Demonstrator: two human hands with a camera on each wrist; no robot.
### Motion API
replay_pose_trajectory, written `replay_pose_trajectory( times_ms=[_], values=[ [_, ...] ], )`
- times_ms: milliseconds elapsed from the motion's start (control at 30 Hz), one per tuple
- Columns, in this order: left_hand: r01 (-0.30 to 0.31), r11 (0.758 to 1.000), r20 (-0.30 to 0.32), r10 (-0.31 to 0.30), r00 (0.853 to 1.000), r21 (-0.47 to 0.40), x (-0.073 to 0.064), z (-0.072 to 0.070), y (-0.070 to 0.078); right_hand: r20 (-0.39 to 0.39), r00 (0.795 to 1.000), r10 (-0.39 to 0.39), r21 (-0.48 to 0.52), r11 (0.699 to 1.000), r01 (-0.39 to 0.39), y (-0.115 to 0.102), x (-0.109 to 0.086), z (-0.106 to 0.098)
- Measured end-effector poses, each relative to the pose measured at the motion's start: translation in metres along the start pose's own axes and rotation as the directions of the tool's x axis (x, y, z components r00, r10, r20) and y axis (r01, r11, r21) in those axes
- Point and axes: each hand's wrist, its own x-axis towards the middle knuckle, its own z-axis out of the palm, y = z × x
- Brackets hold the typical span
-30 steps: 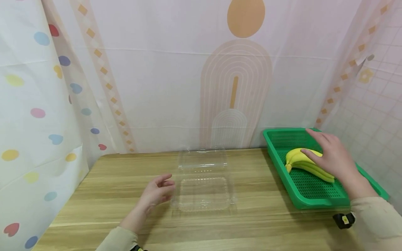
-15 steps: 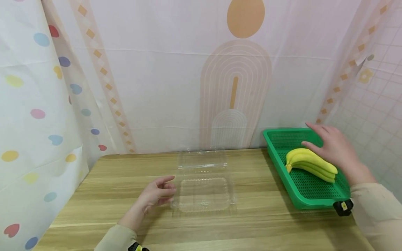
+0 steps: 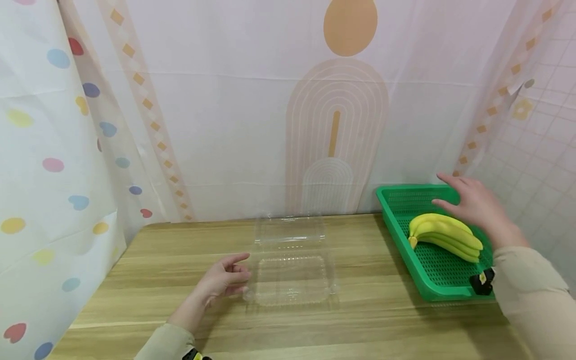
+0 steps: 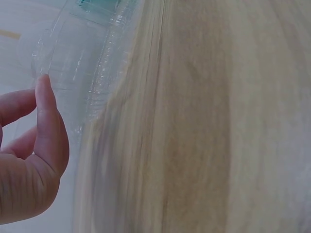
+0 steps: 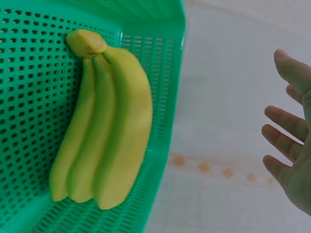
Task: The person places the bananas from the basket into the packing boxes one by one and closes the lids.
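A bunch of yellow bananas lies in the green plastic basket on the right, its stem toward the left. Over the basket's back right side hovers my right hand, thumb and fingers spread, with nothing in it. The right wrist view shows the whole bunch, apart from the hand. My left hand is beside the left edge of a clear plastic clamshell box, fingers loosely bent and holding nothing. That box stands with its lid laid back toward the curtain.
The wooden table carries the box in the middle and the basket at the right. A patterned curtain hangs along the back edge, a dotted one on the left, and a gridded one on the right.
My right hand has risen slightly and drawn back from over the bananas, uncovering more of their right end. The left hand has stayed nearly still beside the box.
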Motion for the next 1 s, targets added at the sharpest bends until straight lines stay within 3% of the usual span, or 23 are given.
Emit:
replay_pose_trajectory(
  times_ms=[500,1000],
  values=[
    [0.0,1.0,0.006,0.0,1.0,0.009,-0.001,-0.001,-0.001,0.127,0.985,0.113,0.037,0.992,-0.119,0.027,0.007,0.027],
    [-0.003,1.0,0.003,0.003,1.0,-0.002,-0.001,-0.002,-0.002,0.198,0.97,0.144,0.032,0.988,-0.153,0.04,0.009,0.04]
  ],
)
